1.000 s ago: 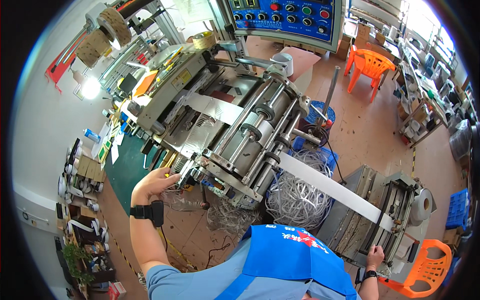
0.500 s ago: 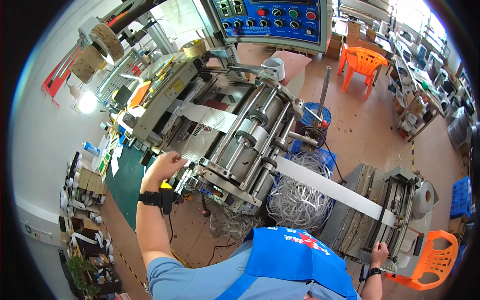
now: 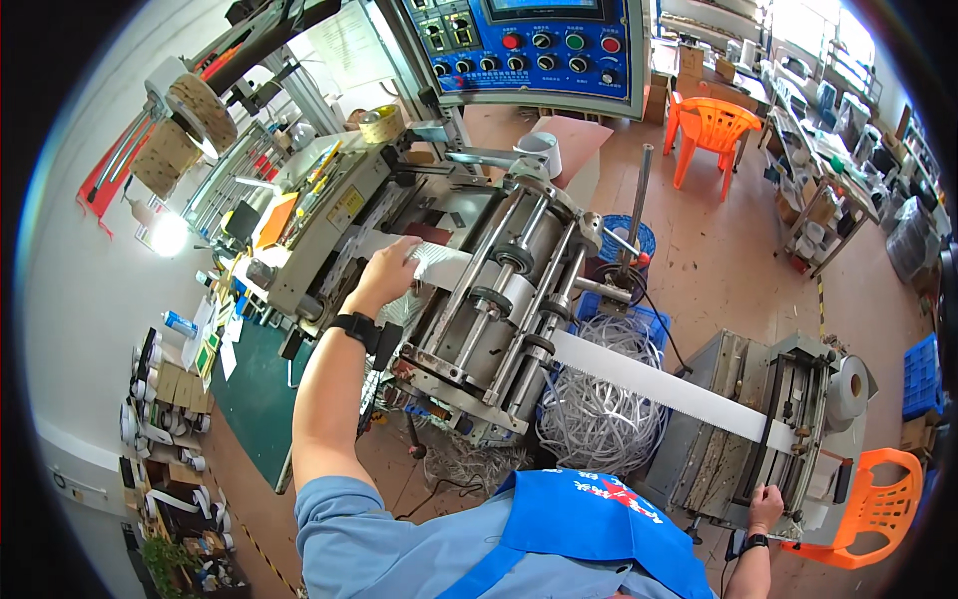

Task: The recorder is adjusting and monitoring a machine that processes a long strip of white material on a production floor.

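Note:
My left hand (image 3: 389,268) reaches over the bed of the central roller machine (image 3: 474,329). Its bent fingers are closed at the near edge of a white strip (image 3: 449,268) that runs under the rollers; the exact hold is partly hidden. Past the rollers a white band with a toothed edge (image 3: 659,377) stretches to a smaller machine (image 3: 723,429) on the right. At the near end of that machine my right hand (image 3: 765,507) is curled closed; whatever lies within it is hidden. Both wrists wear dark bands.
A blue control panel (image 3: 539,55) hangs at the back. Curled white trimmings (image 3: 604,399) fill a blue crate below the band. A white roll (image 3: 848,387) sits on the right machine. Orange chairs (image 3: 714,130) stand behind and at the right. A dark cable crosses the floor.
My left hand has moved forward and right, from above the machine's near side to the white strip. My right hand stays at the right machine. The view has shifted slightly.

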Demonstrator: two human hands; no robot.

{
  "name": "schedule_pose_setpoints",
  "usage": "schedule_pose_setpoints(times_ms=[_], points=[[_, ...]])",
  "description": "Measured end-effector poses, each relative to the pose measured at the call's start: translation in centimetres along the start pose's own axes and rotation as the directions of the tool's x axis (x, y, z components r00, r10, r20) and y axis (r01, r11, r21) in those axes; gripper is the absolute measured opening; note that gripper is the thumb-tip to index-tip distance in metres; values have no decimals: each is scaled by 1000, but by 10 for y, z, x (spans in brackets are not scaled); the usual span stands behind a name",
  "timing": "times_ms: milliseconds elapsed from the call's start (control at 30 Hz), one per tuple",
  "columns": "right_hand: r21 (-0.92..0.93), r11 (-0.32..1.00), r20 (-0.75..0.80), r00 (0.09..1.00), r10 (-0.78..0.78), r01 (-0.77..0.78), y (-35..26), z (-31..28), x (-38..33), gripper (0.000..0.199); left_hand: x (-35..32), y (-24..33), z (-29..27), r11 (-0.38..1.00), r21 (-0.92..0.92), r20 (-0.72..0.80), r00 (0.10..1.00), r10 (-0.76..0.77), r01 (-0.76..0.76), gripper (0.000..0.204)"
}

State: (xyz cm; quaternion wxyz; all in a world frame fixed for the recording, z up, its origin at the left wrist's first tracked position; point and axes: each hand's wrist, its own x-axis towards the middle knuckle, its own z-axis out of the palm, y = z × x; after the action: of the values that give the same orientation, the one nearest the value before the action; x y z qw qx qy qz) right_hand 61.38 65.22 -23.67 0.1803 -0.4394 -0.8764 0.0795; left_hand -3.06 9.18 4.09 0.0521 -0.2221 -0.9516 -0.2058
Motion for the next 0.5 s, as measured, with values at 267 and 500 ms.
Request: schedule_pose_setpoints(times_ms=[267, 500], points=[[-22, 1000, -5, 1000, -22, 21, 4, 2, 0, 28, -22, -87, -18, 985, 146, 24, 995, -98, 93, 28], [-18, 1000, 3, 1000, -20, 20, 9, 6, 0, 27, -60, -142, -32, 976, 61, -121, 972, -199, 208, 23]])
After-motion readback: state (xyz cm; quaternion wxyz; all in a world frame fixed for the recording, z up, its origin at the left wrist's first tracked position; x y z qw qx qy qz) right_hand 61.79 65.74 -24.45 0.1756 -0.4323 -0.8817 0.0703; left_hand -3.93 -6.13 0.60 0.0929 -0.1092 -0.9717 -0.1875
